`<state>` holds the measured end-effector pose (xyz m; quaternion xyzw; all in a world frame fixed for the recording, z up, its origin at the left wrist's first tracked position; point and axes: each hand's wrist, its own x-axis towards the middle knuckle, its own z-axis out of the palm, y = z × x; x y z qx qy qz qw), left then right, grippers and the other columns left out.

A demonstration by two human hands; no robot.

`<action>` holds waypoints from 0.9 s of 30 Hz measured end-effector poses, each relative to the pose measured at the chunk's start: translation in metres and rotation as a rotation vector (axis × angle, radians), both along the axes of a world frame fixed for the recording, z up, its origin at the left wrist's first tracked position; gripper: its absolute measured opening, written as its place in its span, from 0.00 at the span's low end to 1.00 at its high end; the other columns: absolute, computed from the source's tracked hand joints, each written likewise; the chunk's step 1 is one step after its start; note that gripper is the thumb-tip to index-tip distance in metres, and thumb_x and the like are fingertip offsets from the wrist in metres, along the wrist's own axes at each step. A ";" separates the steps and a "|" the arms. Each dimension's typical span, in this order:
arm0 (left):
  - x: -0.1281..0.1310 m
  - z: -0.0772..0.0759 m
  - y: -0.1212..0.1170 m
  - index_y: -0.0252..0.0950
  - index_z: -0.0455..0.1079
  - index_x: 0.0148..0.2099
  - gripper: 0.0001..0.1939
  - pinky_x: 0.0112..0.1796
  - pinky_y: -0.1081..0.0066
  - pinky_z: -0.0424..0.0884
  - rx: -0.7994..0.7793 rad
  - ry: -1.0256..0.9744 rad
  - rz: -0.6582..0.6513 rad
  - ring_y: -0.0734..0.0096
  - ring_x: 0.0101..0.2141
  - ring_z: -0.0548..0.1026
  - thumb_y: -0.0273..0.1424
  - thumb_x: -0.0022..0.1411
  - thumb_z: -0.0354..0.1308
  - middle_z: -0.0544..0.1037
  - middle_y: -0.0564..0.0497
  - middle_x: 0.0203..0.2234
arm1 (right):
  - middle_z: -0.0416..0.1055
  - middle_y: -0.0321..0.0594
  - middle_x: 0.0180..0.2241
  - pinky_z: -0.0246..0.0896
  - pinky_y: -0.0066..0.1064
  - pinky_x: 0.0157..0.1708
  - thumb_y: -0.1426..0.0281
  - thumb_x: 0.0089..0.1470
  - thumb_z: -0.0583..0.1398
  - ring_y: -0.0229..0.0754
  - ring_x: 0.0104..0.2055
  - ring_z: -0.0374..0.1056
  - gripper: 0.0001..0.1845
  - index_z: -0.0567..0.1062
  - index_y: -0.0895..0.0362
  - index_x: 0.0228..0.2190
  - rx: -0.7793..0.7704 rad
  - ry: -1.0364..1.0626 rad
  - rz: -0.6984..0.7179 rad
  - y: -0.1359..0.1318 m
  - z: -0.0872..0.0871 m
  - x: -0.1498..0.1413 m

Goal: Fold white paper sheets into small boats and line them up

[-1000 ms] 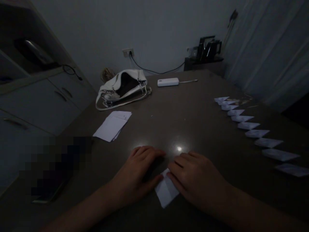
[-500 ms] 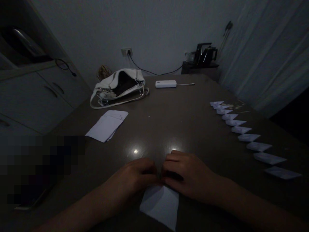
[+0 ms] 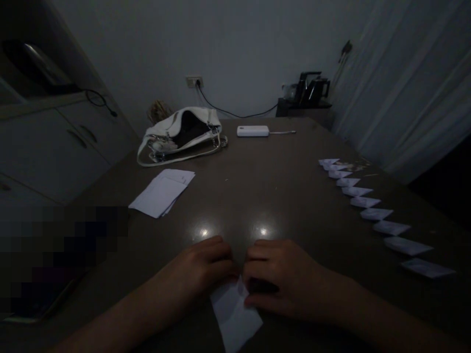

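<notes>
A white sheet of paper (image 3: 237,318) with crease lines lies at the table's near edge, its far corner between my hands. My left hand (image 3: 208,264) has its fingers curled and closed on the paper's upper left edge; the fingertips are partly hidden. On the other side, my right hand (image 3: 277,274) is bent over the upper right edge, its thumb resting on the paper. A row of folded white paper pieces (image 3: 392,227) runs along the right side of the table. To the left lies a stack of white paper sheets (image 3: 158,196).
A white handbag (image 3: 180,130) sits open at the back left. Near the far edge lies a white power bank (image 3: 253,131) with a short cable. A black kettle (image 3: 317,92) stands on a small stand beyond the table. Small scraps (image 3: 358,165) lie by the row's far end.
The paper has turned between my hands, its lower corner swinging left. My right thumb now lies on the paper, and both hands have shifted slightly. The view has tilted a little.
</notes>
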<state>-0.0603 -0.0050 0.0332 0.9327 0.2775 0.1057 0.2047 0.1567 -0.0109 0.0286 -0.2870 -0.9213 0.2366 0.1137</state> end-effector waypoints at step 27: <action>0.000 -0.003 0.005 0.40 0.72 0.44 0.08 0.39 0.68 0.62 0.079 0.033 -0.058 0.68 0.39 0.69 0.32 0.64 0.53 0.74 0.50 0.36 | 0.71 0.33 0.34 0.56 0.28 0.37 0.68 0.53 0.62 0.36 0.39 0.65 0.04 0.74 0.56 0.32 0.030 -0.050 0.104 0.002 0.010 0.004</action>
